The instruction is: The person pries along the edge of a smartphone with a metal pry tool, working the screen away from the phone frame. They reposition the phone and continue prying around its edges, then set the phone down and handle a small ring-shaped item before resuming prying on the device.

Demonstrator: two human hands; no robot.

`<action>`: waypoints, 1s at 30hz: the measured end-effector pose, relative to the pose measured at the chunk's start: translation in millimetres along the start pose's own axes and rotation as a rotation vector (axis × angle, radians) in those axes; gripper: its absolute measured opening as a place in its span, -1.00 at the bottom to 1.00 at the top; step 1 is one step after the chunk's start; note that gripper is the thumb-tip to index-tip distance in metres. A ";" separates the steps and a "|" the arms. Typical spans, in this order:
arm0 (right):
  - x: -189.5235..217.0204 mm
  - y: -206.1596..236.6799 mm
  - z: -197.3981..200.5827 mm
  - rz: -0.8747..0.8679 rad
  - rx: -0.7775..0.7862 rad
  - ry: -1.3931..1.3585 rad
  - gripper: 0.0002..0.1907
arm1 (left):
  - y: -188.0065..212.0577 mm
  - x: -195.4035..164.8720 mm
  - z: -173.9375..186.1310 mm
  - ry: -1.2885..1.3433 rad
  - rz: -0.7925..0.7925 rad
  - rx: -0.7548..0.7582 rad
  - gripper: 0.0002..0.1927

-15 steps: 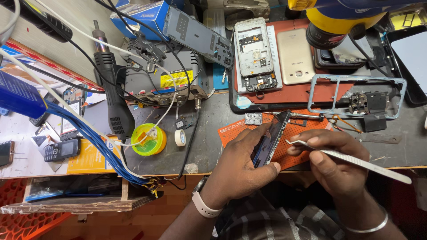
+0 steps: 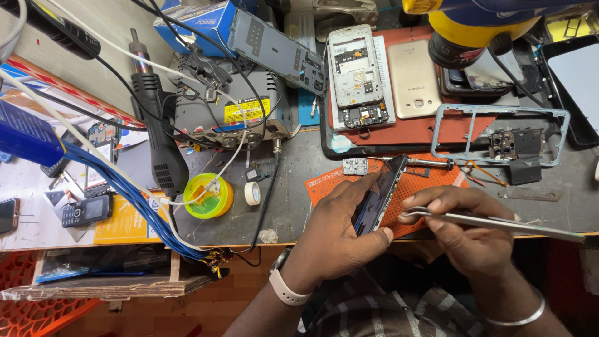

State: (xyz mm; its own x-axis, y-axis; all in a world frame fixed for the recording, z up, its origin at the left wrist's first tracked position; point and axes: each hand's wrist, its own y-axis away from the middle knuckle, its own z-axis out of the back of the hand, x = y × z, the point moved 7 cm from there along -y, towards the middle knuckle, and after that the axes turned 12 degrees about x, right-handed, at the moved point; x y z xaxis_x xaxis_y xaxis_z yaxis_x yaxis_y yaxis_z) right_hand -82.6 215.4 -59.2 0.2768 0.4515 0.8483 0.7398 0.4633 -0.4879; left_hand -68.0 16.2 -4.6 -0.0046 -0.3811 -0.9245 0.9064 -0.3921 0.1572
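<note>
Over the orange perforated work mat (image 2: 430, 187), the left hand (image 2: 340, 234) clamps a dark slim phone (image 2: 379, 196) tilted on edge while the right hand (image 2: 465, 234) pinches long silver tweezers (image 2: 499, 220), whose tips should probably meet its edge gently, the phone braced steady.

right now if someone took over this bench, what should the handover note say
Left hand: grips a dark phone tilted on edge over the orange mat.
Right hand: fingers pinch metal tweezers, tips pointing at the phone's edge; whether they touch it cannot be told.
Nearby: an opened white phone and a pale back cover on the red tray, a bare frame to the right, hot-air handle to the left.
Done: the dark phone is off the bench and in hand.
Left: work at the phone's edge is unfinished.
</note>
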 end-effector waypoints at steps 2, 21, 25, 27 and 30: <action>2.8 1.6 -4.2 -0.020 0.024 0.108 -0.82 | 0.6 -3.6 0.8 -0.020 -0.061 -0.020 -0.14; 0.9 -0.8 -7.9 -0.070 0.034 0.149 -0.82 | 1.5 -3.8 -2.3 -0.045 -0.068 -0.026 -0.11; -0.9 0.7 -5.7 -0.132 0.006 0.097 -0.81 | 0.6 -2.3 -2.4 -0.033 -0.039 -0.013 -0.10; -1.7 -0.3 -4.9 -0.145 -0.002 0.075 -0.81 | 0.7 -3.2 -1.8 -0.039 -0.040 -0.015 -0.10; -0.1 -3.5 -3.6 -0.130 0.003 0.104 -0.81 | 1.3 -1.6 -2.3 -0.015 -0.009 0.001 -0.10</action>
State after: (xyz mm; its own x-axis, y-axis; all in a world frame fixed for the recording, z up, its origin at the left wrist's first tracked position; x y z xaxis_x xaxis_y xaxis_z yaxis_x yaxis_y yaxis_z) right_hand -83.0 211.0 -56.9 0.2407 0.3060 0.9211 0.7720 0.5148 -0.3727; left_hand -65.9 18.2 -3.8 -0.0186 -0.3901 -0.9206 0.9060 -0.3961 0.1495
